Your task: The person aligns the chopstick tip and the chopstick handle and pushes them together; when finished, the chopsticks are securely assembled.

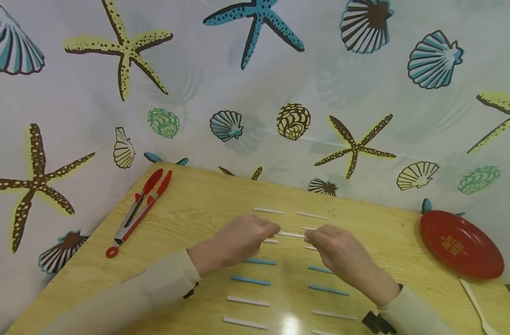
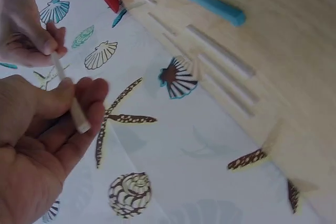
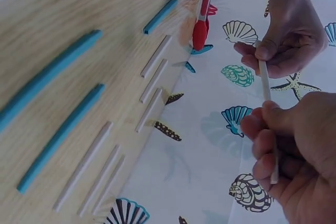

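Note:
A thin white stick (image 1: 291,234) is held level above the table between both hands. My left hand (image 1: 243,236) pinches one end of it between thumb and fingers, and my right hand (image 1: 343,253) pinches the other. In the left wrist view the stick's near end (image 2: 80,116) sticks out past the left thumb and looks square-cut. Below the hands, white sticks (image 1: 247,301) and blue sticks (image 1: 251,280) lie on the wooden table (image 1: 188,204) in two columns. The hands cover parts of several of these sticks.
Red-tipped metal tongs (image 1: 142,204) lie at the table's left. Toward the right edge are a red oval plate (image 1: 460,244) with gold lettering and a pale plastic utensil (image 1: 474,302), partly cut off. A cloth (image 1: 255,88) printed with shells and starfish hangs behind the table.

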`<state>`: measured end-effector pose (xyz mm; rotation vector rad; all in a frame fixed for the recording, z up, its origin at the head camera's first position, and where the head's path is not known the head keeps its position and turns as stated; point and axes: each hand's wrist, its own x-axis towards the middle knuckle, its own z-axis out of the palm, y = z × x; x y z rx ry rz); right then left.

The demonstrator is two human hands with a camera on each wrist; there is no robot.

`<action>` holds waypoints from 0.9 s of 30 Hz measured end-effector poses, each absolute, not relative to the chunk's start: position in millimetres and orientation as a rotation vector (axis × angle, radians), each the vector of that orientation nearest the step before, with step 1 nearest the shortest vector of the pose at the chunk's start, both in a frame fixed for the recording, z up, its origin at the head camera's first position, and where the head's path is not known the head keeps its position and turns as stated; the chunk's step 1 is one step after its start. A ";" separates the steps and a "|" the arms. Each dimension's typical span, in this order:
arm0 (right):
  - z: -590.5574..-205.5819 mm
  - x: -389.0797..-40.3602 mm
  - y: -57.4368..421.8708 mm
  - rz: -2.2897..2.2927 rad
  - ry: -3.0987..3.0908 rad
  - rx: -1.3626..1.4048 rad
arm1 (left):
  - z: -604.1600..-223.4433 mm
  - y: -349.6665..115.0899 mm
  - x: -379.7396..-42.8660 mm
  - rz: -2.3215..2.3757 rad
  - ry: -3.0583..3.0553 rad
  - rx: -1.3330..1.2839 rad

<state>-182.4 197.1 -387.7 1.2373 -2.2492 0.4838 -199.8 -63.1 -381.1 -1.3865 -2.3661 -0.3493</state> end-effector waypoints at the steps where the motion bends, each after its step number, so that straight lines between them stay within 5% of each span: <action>1: -388.1 -182.5 197.3 0.454 -2.267 1.229 | -380.5 -62.0 -198.6 -0.300 -2.400 -1.378; 17: -376.3 -183.8 183.9 0.178 -2.332 1.286 | -380.0 -45.4 -189.1 -0.189 -2.555 -1.277; 27: -365.5 -213.2 192.3 0.511 -2.318 1.145 | -381.1 -69.4 -202.3 -0.959 -2.883 -1.178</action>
